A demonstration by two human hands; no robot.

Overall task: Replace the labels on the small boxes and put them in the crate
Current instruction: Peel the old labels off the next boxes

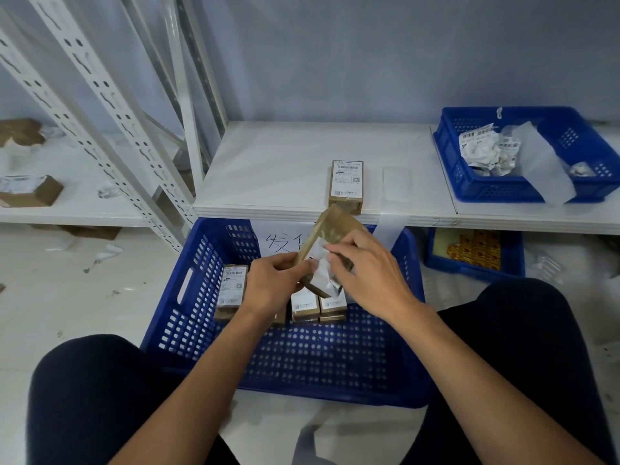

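Altogether six small boxes show near the hands. One labelled box (346, 186) lies flat on the white shelf (285, 169), near its front edge. Four sit in the big blue crate (285, 347) on the floor between the person's knees: one (231, 290) at the left, two side by side (304, 307) (332, 305) under the hands, and a sliver of another (281, 317) beside the left wrist. The sixth, the held box (332, 233), is tilted above the crate's far half, its top end pointing up towards the shelf edge.

Three blue crates are in view: the big one, a second (469, 182) on the shelf at the right holding crumpled labels (486, 149), and a third (432, 260) under the shelf with yellow and red packets.

Both hands meet at the held box's lower end. The left hand (271, 283) curls its fingers round the box's lower left edge. The right hand (365, 273) pinches the white label (322, 273), which is wrinkled and partly lifted off the box face.

A strip of clear backing paper (396, 189) hangs over the shelf front just right of the hands.
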